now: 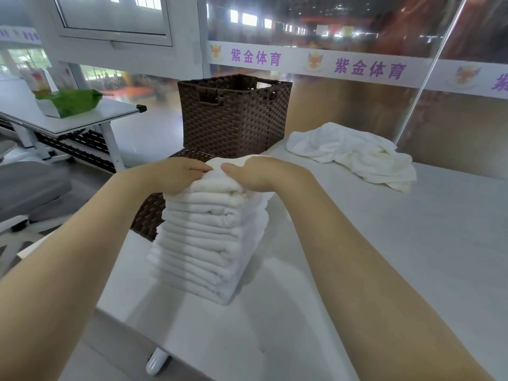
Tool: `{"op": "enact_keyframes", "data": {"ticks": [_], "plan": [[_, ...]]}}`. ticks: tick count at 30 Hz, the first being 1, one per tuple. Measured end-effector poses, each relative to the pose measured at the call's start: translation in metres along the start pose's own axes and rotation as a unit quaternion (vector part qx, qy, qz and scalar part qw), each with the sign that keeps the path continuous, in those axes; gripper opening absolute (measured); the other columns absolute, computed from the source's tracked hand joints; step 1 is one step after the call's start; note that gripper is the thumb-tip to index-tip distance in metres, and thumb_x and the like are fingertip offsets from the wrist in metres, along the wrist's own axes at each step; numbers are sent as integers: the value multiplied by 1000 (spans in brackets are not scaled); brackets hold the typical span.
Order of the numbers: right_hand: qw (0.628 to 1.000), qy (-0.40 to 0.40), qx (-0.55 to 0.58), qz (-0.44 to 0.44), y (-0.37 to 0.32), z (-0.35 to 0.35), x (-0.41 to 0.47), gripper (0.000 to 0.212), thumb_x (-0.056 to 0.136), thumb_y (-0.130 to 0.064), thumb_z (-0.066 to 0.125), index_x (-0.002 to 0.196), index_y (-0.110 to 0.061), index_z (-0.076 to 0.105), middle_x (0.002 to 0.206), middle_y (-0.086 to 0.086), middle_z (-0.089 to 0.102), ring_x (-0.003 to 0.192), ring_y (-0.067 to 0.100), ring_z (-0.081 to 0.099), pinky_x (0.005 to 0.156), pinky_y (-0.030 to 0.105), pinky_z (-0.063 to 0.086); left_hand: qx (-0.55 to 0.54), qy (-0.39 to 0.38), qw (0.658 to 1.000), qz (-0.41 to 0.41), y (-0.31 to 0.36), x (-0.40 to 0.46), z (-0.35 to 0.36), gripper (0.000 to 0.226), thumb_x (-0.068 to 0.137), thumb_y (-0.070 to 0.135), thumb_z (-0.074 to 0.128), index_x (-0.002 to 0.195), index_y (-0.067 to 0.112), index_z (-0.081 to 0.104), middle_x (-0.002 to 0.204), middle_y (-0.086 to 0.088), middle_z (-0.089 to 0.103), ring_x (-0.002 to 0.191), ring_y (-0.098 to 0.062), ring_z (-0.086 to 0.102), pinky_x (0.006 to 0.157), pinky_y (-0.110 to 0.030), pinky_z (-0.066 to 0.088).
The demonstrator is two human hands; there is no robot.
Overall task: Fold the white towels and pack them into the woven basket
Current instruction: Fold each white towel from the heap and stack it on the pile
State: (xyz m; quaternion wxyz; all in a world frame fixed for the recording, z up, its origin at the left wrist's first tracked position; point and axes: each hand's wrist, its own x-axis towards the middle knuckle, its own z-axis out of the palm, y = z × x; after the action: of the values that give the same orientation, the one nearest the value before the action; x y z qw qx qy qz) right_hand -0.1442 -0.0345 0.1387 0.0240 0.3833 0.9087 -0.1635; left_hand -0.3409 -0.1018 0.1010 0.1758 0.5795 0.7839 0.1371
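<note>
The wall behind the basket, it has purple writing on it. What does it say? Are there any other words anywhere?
"紫金体育": purple, on the white band along the glass wall, left of the winged logo.
"紫金体育": again on the same band, right of that logo.
At the band's right edge another repeat starts but is cut off.
Far left, purple characters on a white strip: too blurred to read.
The woven basket and folded towels carry no text.
</note>
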Motion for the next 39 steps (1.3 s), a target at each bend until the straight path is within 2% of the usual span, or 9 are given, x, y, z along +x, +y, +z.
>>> {"op": "enact_keyframes", "data": {"ticks": [3,8,11,15,20,25,29,35,39], "plan": [[999,12,47,-20,11,8,-2,55,104,-55,18,135,-28,54,121,1,58,113,23,54,92,29,39,-69,-40,997,-18,3,-7,6,50,99,59,28,145,42,40,149,19,35,135,-4,32,111,-26,20],[995,9,103,-3,16,21,3,76,98,-66,17,131,-10,57,125,6,58,104,19,50,85,29,34,-90,-33,995,-2,5,-15,7,48,99,58,30,143,43,41,141,23,37,125,1,32,106,-21,19],[987,75,139,-29,17,25,5,76,92,-74,16,91,-14,64,100,1,62,95,20,56,80,32,43,-43,11,999,2,9,-15,3,41,100,56,33,133,41,53,143,16,46,131,-8,40,105,-25,25],[975,133,170,-48,23,31,5,55,84,-78,19,66,-28,34,79,-10,42,80,16,46,74,34,42,-20,45,999,20,20,-15,-1,48,101,52,30,124,24,62,133,7,57,117,-11,48,93,-25,28],[963,161,207,-70,43,34,-2,63,88,-72,23,78,-14,47,82,-6,50,76,15,50,70,34,42,5,70,996,48,40,-13,-1,48,102,51,27,122,24,62,125,7,61,114,-14,52,92,-27,31],[951,183,230,-97,70,34,-13,60,96,-65,28,128,-23,58,122,-8,63,111,12,56,96,36,46,9,98,991,87,68,-10,5,47,102,48,30,114,16,63,112,4,66,108,-18,56,90,-32,39],[950,211,217,-76,98,27,-28,59,101,-57,30,137,-15,51,137,1,56,125,18,51,107,39,41,40,122,979,159,108,-9,14,41,103,36,34,102,7,62,100,-7,66,96,-25,58,88,-43,46],[956,237,172,17,171,35,-47,60,101,-57,32,145,-18,44,146,0,49,129,19,48,105,34,36,150,234,929,243,166,17,57,43,100,43,42,130,18,60,132,0,61,123,-22,53,106,-40,39],[955,245,144,88,230,52,-58,54,101,-54,35,135,-18,52,133,3,58,119,21,53,102,37,39,198,204,923,261,196,51,116,41,99,36,45,137,22,54,143,1,52,134,-22,43,114,-39,28]]}}
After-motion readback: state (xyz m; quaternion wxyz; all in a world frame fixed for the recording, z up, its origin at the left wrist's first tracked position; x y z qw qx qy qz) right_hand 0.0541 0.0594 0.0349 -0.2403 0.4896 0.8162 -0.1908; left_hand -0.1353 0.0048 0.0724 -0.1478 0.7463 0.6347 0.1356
